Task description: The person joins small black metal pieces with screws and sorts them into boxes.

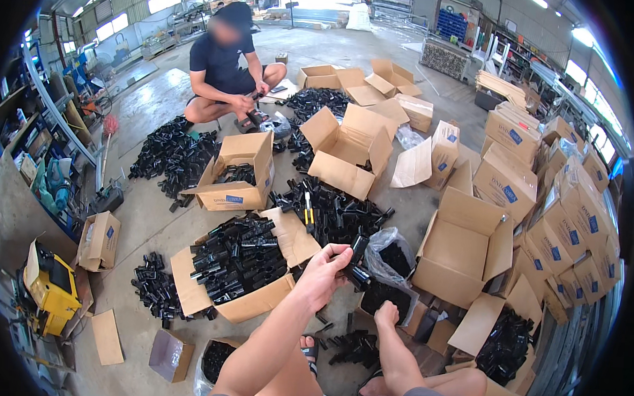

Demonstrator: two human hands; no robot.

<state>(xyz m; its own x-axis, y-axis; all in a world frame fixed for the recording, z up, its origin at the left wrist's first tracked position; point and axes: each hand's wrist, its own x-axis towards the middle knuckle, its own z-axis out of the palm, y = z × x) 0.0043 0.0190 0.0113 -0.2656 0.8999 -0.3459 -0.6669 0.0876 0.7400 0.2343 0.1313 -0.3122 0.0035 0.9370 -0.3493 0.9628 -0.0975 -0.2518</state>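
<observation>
My left hand (321, 276) is closed around a black tubular fitting (359, 252), raised over the floor. Its lower part branches into a wider piece. My right hand (387, 313) is bent closed at the near side of a plastic-lined box of small black pieces (380, 294); its fingertips are hidden, so what they hold cannot be made out. Just beyond stands a clear plastic bag (390, 251) of more small black pieces. To the left of my left hand is an open carton (261, 301) heaped with black fittings. A yellow-and-black tool (309, 213) rests on the pile beyond.
A co-worker (227, 69) squats at the far left, hands on a part beside a power drill (250, 120). Black fittings lie in heaps (172, 154) on the floor. Open cartons (462, 248) and stacked boxes (567, 221) stand right. A yellow case (52, 290) sits left.
</observation>
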